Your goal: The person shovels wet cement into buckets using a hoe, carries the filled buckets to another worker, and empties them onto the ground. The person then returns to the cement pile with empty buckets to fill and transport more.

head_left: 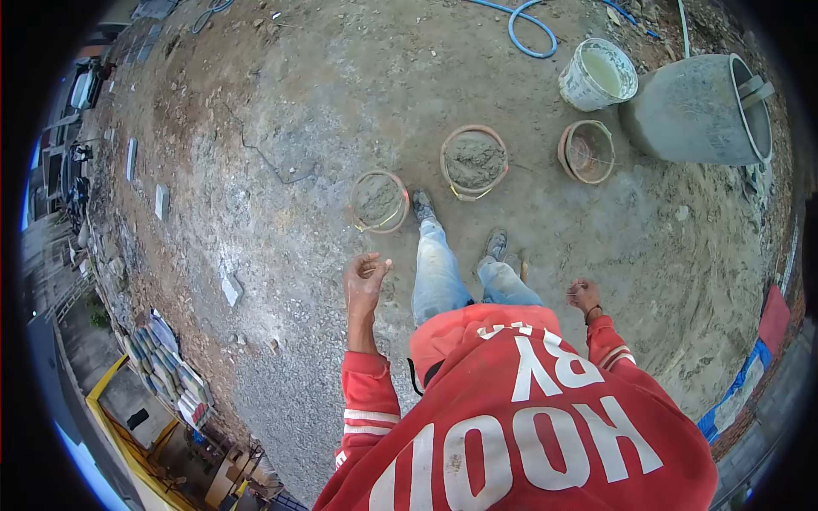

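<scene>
My left hand (365,279) hangs over the gravelly ground on the left, fingers loosely curled and apart with nothing between them. Just beyond it stands a bucket (377,201) of wet grey mortar with a thin handle. A second bucket (474,162) of mortar sits a little farther off, past my shoe. On the right, my right hand (584,295) is beside my leg, its fingers bent; whether they hold anything is too small to make out. An empty reddish bucket (588,152) stands beyond that hand.
A white bucket (598,75) of cloudy liquid stands by a large grey drum (694,109) at the upper right. A blue hose (520,38) curls at the top. Broken pale slabs (231,288) lie to the left. Stacked bags (166,366) are at the lower left.
</scene>
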The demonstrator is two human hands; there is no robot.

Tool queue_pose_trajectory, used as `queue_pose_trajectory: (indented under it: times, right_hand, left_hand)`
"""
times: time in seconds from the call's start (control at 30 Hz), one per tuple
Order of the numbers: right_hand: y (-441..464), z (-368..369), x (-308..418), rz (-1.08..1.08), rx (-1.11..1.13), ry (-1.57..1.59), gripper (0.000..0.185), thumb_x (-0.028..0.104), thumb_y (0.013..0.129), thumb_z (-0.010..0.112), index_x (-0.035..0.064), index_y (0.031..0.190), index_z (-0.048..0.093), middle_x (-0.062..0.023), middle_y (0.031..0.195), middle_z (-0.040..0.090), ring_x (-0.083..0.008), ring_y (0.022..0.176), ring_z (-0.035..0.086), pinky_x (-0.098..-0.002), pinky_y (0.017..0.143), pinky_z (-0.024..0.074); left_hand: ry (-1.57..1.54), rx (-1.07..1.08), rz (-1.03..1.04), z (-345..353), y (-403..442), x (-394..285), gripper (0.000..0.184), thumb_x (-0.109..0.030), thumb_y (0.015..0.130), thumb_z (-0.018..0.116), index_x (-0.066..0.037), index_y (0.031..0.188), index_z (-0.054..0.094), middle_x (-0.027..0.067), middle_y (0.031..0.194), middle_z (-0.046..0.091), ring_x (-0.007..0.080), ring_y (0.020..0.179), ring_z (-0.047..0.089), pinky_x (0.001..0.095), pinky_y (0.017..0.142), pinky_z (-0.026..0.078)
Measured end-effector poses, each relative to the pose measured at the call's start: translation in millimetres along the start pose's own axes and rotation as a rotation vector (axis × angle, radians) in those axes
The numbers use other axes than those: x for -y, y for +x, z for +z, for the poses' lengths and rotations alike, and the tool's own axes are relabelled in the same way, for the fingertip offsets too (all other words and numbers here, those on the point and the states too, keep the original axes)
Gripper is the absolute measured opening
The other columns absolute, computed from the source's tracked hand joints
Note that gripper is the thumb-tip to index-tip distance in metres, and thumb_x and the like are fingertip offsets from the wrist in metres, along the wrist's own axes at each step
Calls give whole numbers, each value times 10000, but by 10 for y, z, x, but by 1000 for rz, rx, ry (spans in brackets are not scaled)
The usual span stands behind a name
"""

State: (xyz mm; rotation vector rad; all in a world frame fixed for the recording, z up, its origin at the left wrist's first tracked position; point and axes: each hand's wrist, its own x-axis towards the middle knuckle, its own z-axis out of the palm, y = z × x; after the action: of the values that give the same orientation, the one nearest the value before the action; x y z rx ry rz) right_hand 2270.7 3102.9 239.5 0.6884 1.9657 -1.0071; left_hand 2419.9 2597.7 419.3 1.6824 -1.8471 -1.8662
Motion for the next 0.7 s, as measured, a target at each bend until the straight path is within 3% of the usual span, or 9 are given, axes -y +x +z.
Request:
queue_pose_trajectory:
  times: [0.2, 0.27, 0.3, 0.37, 0.5, 0.57, 0.63, 0.67, 0.7]
  right_hand:
    - [128, 612, 807, -88, 14, -94, 133, 133, 883, 573, 59, 991, 600, -95, 781, 662, -185, 609, 652, -305, 520, 527]
    - [205, 907, 1050, -72, -4, -162, 126, 113, 867, 581, 57, 978, 602, -97, 777, 664, -183, 615, 653, -303, 527, 529]
    - [288, 1109, 1154, -112, 12, -229, 131, 95, 851, 581, 51, 972, 606, -99, 769, 665, -178, 622, 654, -294, 533, 526]
    - [529, 1415, 1196, -211, 34, -449, 149, 115, 814, 594, 53, 946, 626, -109, 803, 685, -206, 676, 672, -318, 600, 529]
    - [1010, 2314, 1610, -330, 92, -815, 190, 186, 778, 622, 86, 937, 654, -116, 881, 708, -286, 807, 681, -387, 769, 527]
    - [1430, 2688, 1708, -292, 164, -881, 204, 187, 778, 624, 86, 952, 652, -120, 895, 704, -295, 843, 677, -397, 792, 525]
    - [1898, 3101, 1544, -429, 252, -1104, 344, 186, 775, 635, 80, 1100, 602, -155, 1069, 655, -299, 1035, 618, -393, 895, 492]
    - [2123, 3304, 1487, -415, 279, -1106, 344, 186, 775, 635, 80, 1100, 602, -155, 1069, 655, -299, 1035, 618, -393, 895, 492]
    - [2308, 3463, 1415, -414, 269, -1192, 434, 189, 773, 641, 70, 1178, 544, -171, 1172, 590, -313, 1122, 558, -395, 944, 462]
  left_hand:
    - [301, -128, -53, -574, 1074, 1298, 383, -206, 751, 782, 25, 1015, 630, 58, 808, 646, 139, 747, 609, 288, 664, 487]
    - [58, -14, -337, -689, 1444, 1905, 438, -245, 788, 756, -77, 1161, 601, 40, 910, 662, 165, 777, 619, 304, 701, 481]
    - [55, -12, -354, -710, 1593, 1937, 438, -245, 788, 756, -77, 1161, 601, 40, 910, 662, 165, 777, 619, 304, 701, 481]
    - [-162, -111, -666, -653, 1867, 2029, 511, -307, 825, 713, -111, 1262, 536, 73, 1067, 631, 217, 912, 611, 359, 766, 498]
    - [-387, -92, -831, -519, 2612, 2508, 616, -381, 843, 681, -123, 1351, 446, 116, 1270, 521, 255, 1101, 541, 414, 879, 470]
    - [-589, -230, -865, -386, 2989, 2606, 666, -403, 816, 708, -100, 1337, 424, 142, 1377, 412, 284, 1219, 467, 454, 988, 407]
    - [-688, -345, -933, -260, 3298, 2895, 712, -443, 816, 697, -102, 1363, 394, 144, 1417, 356, 299, 1270, 412, 465, 1032, 356]
    - [-804, -434, -966, -178, 3458, 3022, 759, -483, 815, 685, -104, 1388, 364, 146, 1456, 301, 314, 1322, 357, 476, 1076, 304]
    - [-790, -453, -985, -134, 3576, 3077, 759, -483, 815, 685, -104, 1388, 364, 146, 1456, 301, 314, 1322, 357, 476, 1076, 304]
